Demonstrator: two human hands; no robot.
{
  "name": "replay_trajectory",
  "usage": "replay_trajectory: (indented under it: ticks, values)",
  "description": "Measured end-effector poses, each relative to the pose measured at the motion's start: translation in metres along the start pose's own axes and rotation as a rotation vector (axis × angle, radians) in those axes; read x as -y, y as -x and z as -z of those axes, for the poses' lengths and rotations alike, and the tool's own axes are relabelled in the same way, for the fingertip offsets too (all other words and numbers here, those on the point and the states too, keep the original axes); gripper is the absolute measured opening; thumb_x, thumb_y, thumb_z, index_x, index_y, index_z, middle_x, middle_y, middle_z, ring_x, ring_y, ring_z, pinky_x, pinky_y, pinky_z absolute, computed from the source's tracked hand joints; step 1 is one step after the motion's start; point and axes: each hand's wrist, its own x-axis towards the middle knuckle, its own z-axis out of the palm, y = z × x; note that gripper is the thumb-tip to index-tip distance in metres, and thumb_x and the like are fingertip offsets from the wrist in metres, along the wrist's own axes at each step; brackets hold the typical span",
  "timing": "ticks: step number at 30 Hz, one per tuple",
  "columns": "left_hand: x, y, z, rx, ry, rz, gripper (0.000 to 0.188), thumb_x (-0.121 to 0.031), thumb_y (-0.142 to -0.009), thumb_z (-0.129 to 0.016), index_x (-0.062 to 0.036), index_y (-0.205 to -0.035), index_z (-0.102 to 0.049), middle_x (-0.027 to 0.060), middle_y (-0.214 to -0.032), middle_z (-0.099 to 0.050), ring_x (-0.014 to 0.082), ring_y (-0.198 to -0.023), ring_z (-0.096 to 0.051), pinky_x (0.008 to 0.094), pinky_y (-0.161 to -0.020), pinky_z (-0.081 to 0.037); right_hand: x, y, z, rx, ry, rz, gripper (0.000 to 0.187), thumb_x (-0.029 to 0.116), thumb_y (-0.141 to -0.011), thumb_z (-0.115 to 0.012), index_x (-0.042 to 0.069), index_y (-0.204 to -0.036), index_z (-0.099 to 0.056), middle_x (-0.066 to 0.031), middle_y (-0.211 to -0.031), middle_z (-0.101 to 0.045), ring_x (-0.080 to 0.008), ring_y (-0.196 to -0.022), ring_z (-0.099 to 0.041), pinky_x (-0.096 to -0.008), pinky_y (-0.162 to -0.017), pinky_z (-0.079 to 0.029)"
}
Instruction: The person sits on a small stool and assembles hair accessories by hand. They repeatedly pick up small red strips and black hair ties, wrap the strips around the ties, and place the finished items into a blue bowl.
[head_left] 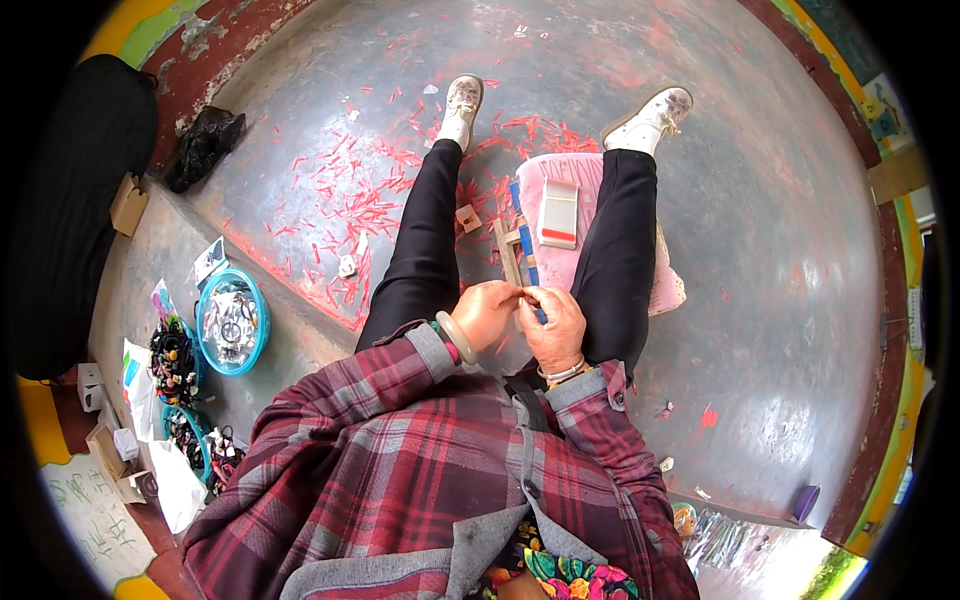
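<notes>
Head view: the left hand (485,312) and right hand (556,328) are held fingertip to fingertip at frame centre, though whether an item is pinched cannot be told, while a white-and-red box (558,213) is supported on a pink pad (590,188) above centre, and red scraps (368,214) are scattered toward upper left.

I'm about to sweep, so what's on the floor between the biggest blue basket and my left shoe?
Red strips are scattered along that stretch, with a small white piece among them, as the head view shows.
</notes>
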Motion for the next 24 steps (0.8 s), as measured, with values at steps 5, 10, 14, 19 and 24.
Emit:
replay_trajectory:
  ticks: [5,10,14,19,24]
  values:
    - [0.0,0.004,-0.003,-0.018,-0.101,-0.082,0.02,0.003,-0.079,-0.056,0.0016,-0.097,-0.062,0.0154,-0.088,-0.064,0.0285,-0.078,-0.063,0.0315,-0.068,-0.05,-0.002,0.0,-0.001,-0.002,0.125,0.099,0.016,0.005,-0.069,-0.066,0.006,-0.084,-0.061,-0.0087,-0.075,-0.059,-0.0266,-0.068,-0.058,-0.0342,-0.061,-0.048]
    - [-0.004,0.004,-0.003,0.019,-0.121,-0.041,0.019,0.003,-0.079,-0.055,0.002,-0.097,-0.062,0.0168,-0.089,-0.063,0.0293,-0.077,-0.063,0.0323,-0.065,-0.051,0.0,0.0,-0.001,0.0,0.264,0.184,0.016,0.006,-0.068,-0.066,0.008,-0.083,-0.059,-0.0081,-0.073,-0.058,-0.028,-0.067,-0.056,-0.0373,-0.059,-0.046]
    - [-0.005,0.004,-0.004,0.006,-0.132,-0.063,0.017,0.001,-0.08,-0.056,0.0023,-0.096,-0.062,0.0167,-0.087,-0.063,0.029,-0.076,-0.064,0.0329,-0.062,-0.051,-0.005,0.003,-0.004,-0.042,0.186,0.088,0.013,0.004,-0.068,-0.065,0.007,-0.079,-0.059,-0.0084,-0.071,-0.058,-0.0285,-0.066,-0.056,-0.0358,-0.059,-0.046]
    - [-0.007,0.002,0.0,-0.004,-0.108,-0.062,0.015,-0.002,-0.08,-0.058,0.0022,-0.093,-0.063,0.0158,-0.084,-0.064,0.0275,-0.073,-0.064,0.0315,-0.062,-0.051,-0.005,0.003,-0.004,-0.042,0.054,-0.055,0.007,0.005,-0.068,-0.063,0.007,-0.073,-0.059,-0.0082,-0.068,-0.057,-0.0274,-0.063,-0.057,-0.0357,-0.056,-0.046]
    - [-0.009,0.001,0.007,0.08,0.196,0.246,0.015,-0.002,-0.086,-0.054,0.005,-0.095,-0.062,0.0138,-0.088,-0.065,0.0188,-0.077,-0.065,0.0274,-0.07,-0.052,-0.01,0.004,0.0,-0.025,-0.223,-0.309,0.006,0.0,-0.073,-0.062,0.003,-0.077,-0.062,-0.0022,-0.066,-0.058,-0.01,-0.057,-0.053,-0.0235,-0.052,-0.043]
